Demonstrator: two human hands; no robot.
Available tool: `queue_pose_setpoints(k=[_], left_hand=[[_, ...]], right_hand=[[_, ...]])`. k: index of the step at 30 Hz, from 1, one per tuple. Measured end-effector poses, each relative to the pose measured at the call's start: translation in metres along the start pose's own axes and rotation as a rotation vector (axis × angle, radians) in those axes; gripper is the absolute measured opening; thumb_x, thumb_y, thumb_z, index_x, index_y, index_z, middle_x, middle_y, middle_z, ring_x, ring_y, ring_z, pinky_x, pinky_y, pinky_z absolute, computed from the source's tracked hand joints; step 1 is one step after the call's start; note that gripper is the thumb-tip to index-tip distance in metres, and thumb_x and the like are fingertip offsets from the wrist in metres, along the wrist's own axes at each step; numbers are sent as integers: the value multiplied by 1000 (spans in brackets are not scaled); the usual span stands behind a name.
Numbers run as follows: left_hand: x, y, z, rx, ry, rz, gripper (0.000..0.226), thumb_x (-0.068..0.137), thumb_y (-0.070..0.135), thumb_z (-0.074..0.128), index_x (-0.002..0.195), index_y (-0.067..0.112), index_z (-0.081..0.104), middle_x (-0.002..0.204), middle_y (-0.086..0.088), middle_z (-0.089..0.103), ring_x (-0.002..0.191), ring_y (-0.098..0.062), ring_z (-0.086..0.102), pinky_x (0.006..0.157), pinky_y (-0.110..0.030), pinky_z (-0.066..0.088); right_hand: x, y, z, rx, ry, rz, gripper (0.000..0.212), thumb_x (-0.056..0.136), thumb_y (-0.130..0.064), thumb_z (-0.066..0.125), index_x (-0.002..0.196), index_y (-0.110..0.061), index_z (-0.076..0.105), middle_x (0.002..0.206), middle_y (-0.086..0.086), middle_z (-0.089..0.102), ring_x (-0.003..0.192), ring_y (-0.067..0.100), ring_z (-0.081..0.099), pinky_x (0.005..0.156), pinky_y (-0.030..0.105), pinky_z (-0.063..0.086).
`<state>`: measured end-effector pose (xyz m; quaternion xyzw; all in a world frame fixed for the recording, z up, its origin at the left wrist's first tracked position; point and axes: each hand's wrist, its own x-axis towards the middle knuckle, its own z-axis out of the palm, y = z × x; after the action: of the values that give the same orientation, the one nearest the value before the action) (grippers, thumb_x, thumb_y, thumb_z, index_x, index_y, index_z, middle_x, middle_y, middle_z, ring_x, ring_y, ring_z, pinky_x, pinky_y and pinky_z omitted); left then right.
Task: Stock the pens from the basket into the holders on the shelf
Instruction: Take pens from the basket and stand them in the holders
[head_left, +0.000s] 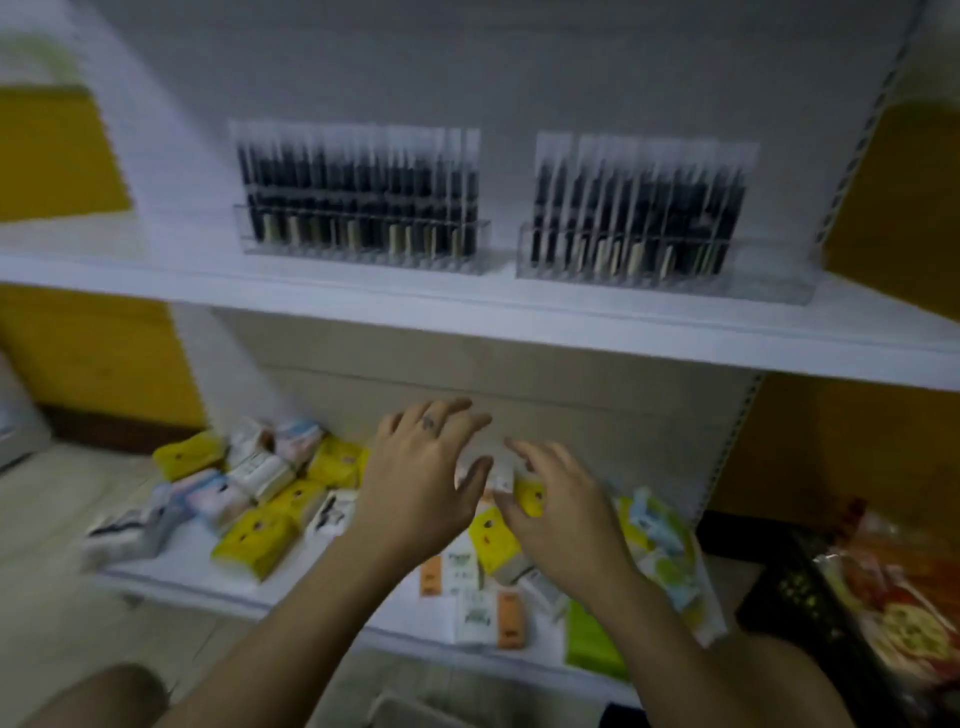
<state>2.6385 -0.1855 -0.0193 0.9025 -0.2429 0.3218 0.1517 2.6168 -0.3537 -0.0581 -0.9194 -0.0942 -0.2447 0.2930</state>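
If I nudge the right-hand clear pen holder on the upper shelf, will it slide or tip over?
Probably slides: the pen holder looks like smooth clear plastic on a smooth white shelf. Tipping seems possible, since the dark pens stand well above its low front wall. Likely rigid, not floppy.

On the upper white metal shelf (156, 280), left clear plastic holder (363, 244) & right clear plastic holder (660, 270) sit side by side, thin dark pens (358, 192) upright in both. Lower white shelf (171, 577) beneath carries small wrapped packets (254, 540); black plastic crate (795, 587) to its rt.
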Motion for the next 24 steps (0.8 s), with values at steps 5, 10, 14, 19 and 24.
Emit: queue_pose_setpoints(k=[5, 10, 14, 19, 24], left_hand=[[-79, -22, 29, 58, -270, -115, 48, 84, 42, 66, 127, 22, 60, 125, 2, 62, 121, -23, 54, 97, -40, 39], [-130, -28, 58, 57, -452, -199, 57, 90, 53, 52, 142, 29, 43, 143, 6, 47, 137, -17, 35, 111, -34, 24], [-155, -30, 81, 71, -591, -247, 61, 91, 55, 49, 145, 30, 37, 149, 6, 39, 142, -15, 27, 116, -37, 18], [-180, -37, 115, 33, -728, -294, 62, 91, 54, 51, 145, 27, 37, 148, 4, 41, 141, -18, 28, 115, -38, 21], [-215, -52, 149, -53, -865, -415, 58, 90, 48, 54, 143, 26, 40, 147, 2, 43, 137, -20, 34, 113, -39, 26]], right_hand=[[-56, 25, 72, 17, -253, 134, 61, 90, -45, 61, 144, -37, 36, 146, -14, 36, 130, 14, 41, 104, 31, 38], [-74, 37, 99, -17, -412, 150, 66, 90, -47, 60, 148, -32, 32, 152, -9, 31, 137, 16, 33, 107, 35, 35], [-94, 45, 116, -45, -563, 208, 69, 90, -45, 61, 149, -27, 30, 152, -3, 30, 137, 22, 33, 107, 38, 36], [-115, 48, 147, -58, -704, 258, 69, 90, -45, 61, 149, -24, 31, 149, 2, 34, 135, 25, 35, 106, 39, 37], [-138, 60, 179, -76, -828, 353, 61, 86, -44, 64, 139, -22, 45, 140, 3, 43, 125, 24, 45, 98, 37, 43]])
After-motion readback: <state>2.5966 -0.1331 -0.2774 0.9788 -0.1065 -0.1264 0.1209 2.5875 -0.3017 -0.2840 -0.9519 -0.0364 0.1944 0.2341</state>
